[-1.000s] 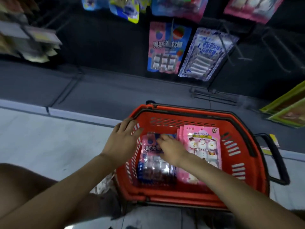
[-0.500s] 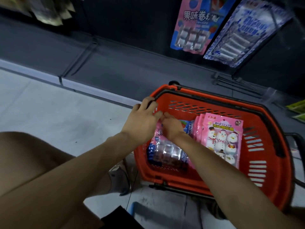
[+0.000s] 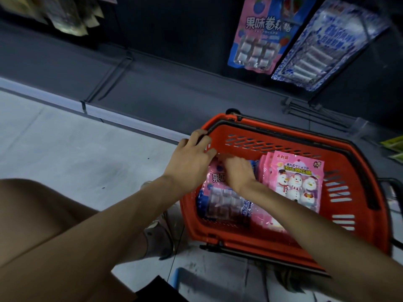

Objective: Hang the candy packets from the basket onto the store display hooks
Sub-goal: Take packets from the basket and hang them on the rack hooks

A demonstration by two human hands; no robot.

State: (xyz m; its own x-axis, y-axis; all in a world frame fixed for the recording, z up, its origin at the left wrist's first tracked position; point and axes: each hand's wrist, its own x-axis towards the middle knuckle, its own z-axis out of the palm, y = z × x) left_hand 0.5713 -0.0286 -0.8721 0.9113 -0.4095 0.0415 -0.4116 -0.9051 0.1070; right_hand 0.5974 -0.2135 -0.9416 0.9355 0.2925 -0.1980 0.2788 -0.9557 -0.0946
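Packet (image 3: 222, 201), flat, glossy, in slotted basket (image 3: 250, 244)

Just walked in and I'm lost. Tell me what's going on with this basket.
A person is reaching into an orange basket on the floor below a store display. The left hand and right hand meet at the top edge of a pink and blue candy packet lying in the basket's left side. Whether either hand grips it is unclear. Pink snowman packets sit beside it. A matching packet and a blue and white packet hang above.
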